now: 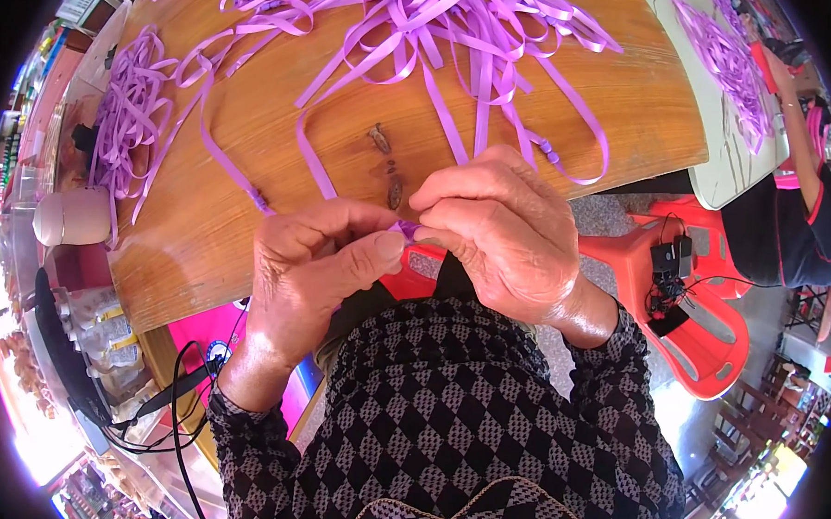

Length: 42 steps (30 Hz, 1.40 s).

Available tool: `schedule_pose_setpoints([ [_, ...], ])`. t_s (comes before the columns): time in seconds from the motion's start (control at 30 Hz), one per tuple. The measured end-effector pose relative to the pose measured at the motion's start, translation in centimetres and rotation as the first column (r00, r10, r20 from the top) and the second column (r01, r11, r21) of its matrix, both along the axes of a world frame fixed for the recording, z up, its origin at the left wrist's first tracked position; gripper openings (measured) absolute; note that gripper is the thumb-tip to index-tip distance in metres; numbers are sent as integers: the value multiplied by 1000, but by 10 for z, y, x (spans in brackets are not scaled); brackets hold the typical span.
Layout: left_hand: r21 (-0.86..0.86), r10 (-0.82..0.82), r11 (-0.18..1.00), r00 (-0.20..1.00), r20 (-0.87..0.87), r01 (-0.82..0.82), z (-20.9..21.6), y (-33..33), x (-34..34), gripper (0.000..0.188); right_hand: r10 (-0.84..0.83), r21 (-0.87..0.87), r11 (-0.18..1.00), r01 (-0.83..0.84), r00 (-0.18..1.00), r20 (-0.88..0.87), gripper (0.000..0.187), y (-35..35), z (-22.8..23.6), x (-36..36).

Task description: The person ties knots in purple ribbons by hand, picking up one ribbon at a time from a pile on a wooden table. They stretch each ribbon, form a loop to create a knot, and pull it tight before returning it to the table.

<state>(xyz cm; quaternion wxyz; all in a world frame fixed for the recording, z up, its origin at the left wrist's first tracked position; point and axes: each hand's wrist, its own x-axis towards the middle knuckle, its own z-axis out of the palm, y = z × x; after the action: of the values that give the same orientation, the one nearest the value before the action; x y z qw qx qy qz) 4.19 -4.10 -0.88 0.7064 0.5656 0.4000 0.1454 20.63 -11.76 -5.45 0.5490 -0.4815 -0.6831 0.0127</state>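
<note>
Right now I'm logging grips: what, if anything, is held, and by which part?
A small purple piece, pinched at the fingertips of the left hand and right hand; which part is mostly hidden, so unclear.

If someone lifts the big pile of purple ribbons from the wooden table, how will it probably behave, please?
The ribbons would likely hang floppy, since they already bend into loose loops. They are probably light for their bulk, being thin, flat strips. Neighbouring strands may well come up together, as many cross and overlap.
</note>
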Motion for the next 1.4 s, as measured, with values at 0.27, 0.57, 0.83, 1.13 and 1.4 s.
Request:
schedule_pose_setpoints([
  [0.27, 173, 27, 984, 998, 58, -37, -9, -5, -2, 13, 87, -50, 995, -90, 994, -59, 19, 3, -2, 0],
  [0.57, 17, 54, 998, 996, 68, -55, -12, -7, 2, 12, 66, -49, 996, -70, 994, -85, 16, 3, -1, 0],
  [0.83, 127, 46, 990, 991, 126, -62, -15, -11, 2, 12, 64, -46, 997, -66, 997, -48, 16, 4, -3, 1],
  [1.13, -53, 88, 995, 991, 96, -83, -19, -6, 1, 16, 112, -95, 987, -128, 981, -159, 17, 2, 2, 1],
  [1.4, -113, 139, 985, 989, 54, -132, -24, -7, 1, 20, 145, -235, 946, -222, 941, -306, 16, -2, 3, 1],
])
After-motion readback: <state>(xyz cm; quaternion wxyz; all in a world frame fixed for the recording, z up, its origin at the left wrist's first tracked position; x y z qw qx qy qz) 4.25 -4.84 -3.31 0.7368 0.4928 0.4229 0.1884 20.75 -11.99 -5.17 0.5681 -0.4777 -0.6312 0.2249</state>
